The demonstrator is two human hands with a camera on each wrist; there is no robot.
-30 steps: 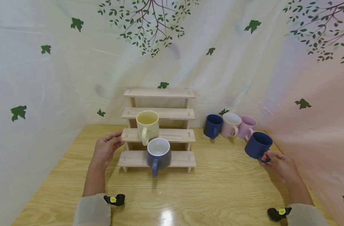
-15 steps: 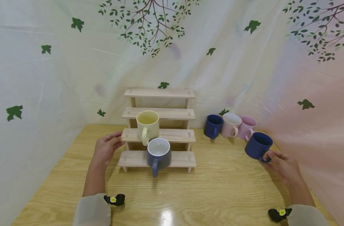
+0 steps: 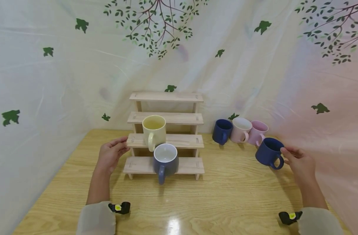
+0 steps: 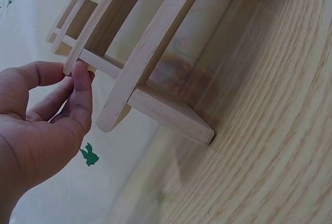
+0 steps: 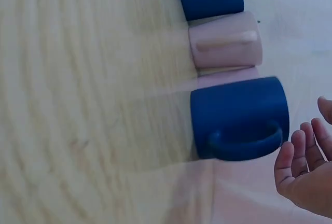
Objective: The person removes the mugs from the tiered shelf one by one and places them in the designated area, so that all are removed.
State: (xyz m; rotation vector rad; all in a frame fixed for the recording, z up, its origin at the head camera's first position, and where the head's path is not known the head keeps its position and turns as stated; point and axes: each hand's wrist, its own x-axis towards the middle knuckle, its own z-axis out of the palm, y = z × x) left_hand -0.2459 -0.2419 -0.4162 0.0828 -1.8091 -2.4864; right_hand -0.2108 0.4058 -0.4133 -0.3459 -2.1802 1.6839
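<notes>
Front navy mug (image 3: 265,156) sits on the bench (image 3: 225,195) near its right edge, just ahead of the pink mug (image 3: 257,130). Right grip (image 3: 300,164) is beside it, thumb and fingers apart, with hold of nothing; thumb tip overlaps the rim in the head view, contact can't be told. Mug looks upright, mouth up, long axis vertical but body only slightly taller than wide; handle (image 3: 278,162) points toward the bench's front and right edges, the side the right grip is on, so probably easy to take from there. Left grip (image 3: 109,155) is closed to a pinch on the left end of the rack's (image 3: 183,140) second step from the bottom, presumably steadying it. Rack stands left of the bench's middle, toward the back edge, steps running left to right. Yellow mug (image 3: 154,133) is on that second step, grey-blue mug (image 3: 166,167) on the bottom one; both handles stick out toward the front edge, likely for easy reach. Back navy mug (image 3: 221,132), pale mug (image 3: 238,132) and pink mug line up by the back edge toward the right corner, upright, probably parked there to leave working room.
</notes>
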